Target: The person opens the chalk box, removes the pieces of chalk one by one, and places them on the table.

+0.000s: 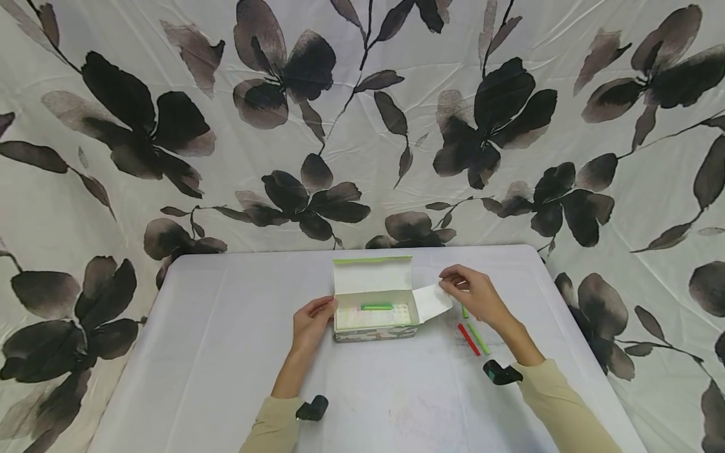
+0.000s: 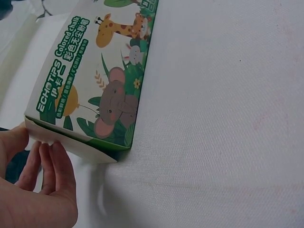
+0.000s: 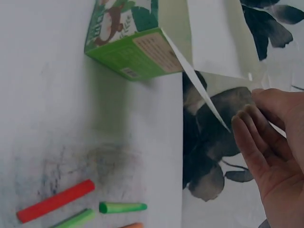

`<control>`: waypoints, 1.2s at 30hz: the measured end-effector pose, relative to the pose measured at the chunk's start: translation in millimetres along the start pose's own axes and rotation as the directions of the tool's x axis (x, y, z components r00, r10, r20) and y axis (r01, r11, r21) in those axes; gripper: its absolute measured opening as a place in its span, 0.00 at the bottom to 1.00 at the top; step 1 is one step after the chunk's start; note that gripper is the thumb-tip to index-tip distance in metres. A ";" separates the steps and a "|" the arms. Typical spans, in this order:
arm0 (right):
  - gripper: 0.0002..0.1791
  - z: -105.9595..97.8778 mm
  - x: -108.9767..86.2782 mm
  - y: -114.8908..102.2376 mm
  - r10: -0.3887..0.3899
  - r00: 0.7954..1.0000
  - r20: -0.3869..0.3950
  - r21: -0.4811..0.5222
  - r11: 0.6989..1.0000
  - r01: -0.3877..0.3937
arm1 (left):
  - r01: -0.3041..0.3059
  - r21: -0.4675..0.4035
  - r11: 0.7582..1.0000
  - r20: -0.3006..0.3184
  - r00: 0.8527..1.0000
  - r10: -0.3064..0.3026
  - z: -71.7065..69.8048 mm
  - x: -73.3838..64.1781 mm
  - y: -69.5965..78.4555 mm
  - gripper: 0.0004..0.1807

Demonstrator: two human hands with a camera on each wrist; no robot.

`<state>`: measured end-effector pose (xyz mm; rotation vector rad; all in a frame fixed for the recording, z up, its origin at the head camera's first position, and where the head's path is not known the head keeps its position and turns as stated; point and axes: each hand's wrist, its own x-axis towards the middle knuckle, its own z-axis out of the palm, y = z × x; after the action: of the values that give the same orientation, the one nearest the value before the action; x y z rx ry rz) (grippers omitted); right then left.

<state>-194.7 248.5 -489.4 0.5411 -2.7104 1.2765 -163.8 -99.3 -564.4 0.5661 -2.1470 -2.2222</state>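
Observation:
A chalk box (image 1: 374, 333) stands on the white table with its lid raised. Inside lies a green chalk stick (image 1: 376, 307) over a pale, faintly coloured layer. My left hand (image 1: 313, 324) grips the box at its left end; in the left wrist view, thumb and fingertips meet a white end flap (image 2: 80, 147). The right end flap (image 1: 433, 302) sticks outward. At its outer corner is my right hand (image 1: 476, 294), fingertips right at the flap's edge and fingers fairly straight in the right wrist view. The box front shows an elephant (image 2: 114, 102) and a giraffe.
Right of the box lie a red chalk stick (image 1: 468, 340), a green chalk stick (image 1: 479, 338) and another green one (image 3: 123, 207). An orange piece (image 3: 133, 225) shows at the right wrist view's bottom edge. Dark smudges (image 3: 95, 166) mark the tablecloth. Behind hangs a floral curtain (image 1: 306, 138).

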 end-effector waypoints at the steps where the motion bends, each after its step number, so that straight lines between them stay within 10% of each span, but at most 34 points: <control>1: 0.10 3.0 2.0 -1.9 -0.005 1.000 0.008 0.008 1.000 0.005 | -0.001 0.001 1.000 -0.002 1.000 0.001 0.0 -0.2 0.0 0.16; 21: 0.11 65.8 19.0 -16.9 -0.099 0.971 0.217 0.159 0.985 0.065 | -0.014 -0.043 0.999 -0.005 1.000 0.014 -0.4 -0.9 0.5 0.16; 36: 0.14 95.1 28.7 -24.9 -0.172 0.887 0.430 0.173 0.979 0.106 | -0.011 -0.047 0.999 -0.008 1.000 0.011 -0.2 -0.4 1.0 0.16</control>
<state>-206.7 153.5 -525.8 1.1537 -2.8617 1.4709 -163.6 -99.5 -563.4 0.5591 -2.0828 -2.2545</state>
